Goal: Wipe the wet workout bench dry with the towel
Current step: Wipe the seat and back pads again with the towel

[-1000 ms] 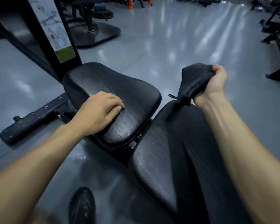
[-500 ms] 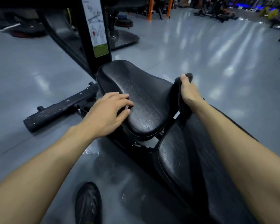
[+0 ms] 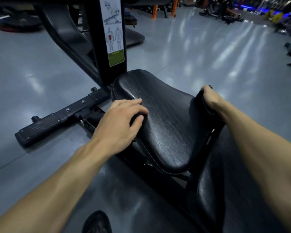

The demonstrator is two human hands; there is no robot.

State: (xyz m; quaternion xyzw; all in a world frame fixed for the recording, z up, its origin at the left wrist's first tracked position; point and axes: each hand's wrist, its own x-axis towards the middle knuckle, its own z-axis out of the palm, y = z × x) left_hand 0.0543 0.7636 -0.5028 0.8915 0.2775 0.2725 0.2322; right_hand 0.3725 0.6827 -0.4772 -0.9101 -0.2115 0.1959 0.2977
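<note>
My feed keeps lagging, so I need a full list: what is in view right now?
seat pad: one, black, centre, wet sheen
back pad: one, black, lower right, mostly under the arm
towel: one, black, at the seat pad's right edge
bench upright: one, black, behind the seat pad
instruction label: one, white and green, on the upright
foot bar: one, black, on the floor at left
floor: grey, glossy
shoe: one, black, bottom edge
left hand: rests on the seat pad's left edge
right hand: grips the towel

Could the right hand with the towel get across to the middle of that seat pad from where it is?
Probably yes. The right hand holds the towel at the seat pad's right edge; the left hand rests only on its left side.
</note>
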